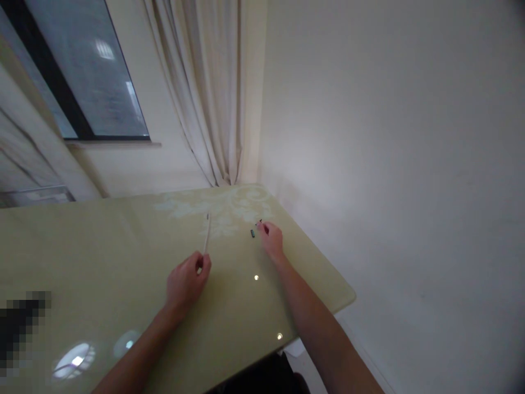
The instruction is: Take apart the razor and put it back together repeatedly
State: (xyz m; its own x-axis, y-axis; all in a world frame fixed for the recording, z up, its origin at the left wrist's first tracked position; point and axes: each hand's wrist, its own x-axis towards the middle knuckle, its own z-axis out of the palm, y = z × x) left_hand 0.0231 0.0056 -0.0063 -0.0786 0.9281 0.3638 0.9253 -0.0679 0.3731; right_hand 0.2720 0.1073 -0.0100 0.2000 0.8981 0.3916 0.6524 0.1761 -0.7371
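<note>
My left hand [189,278] is closed around the lower end of a thin white stick [207,235], which points away from me and has a small grey tip at its far end. Farther right, my right hand [270,237] pinches a small dark piece [260,222] between its fingertips, too small to make out. Just left of those fingertips, a small dark rectangular piece [252,233] lies on the glossy yellow-green table [229,306].
A pale wall [389,164] runs along the table's right side. Curtains [213,98] and a window [86,71] are behind the table. A blurred dark shape [20,328] is at the left edge. Lights reflect in the tabletop.
</note>
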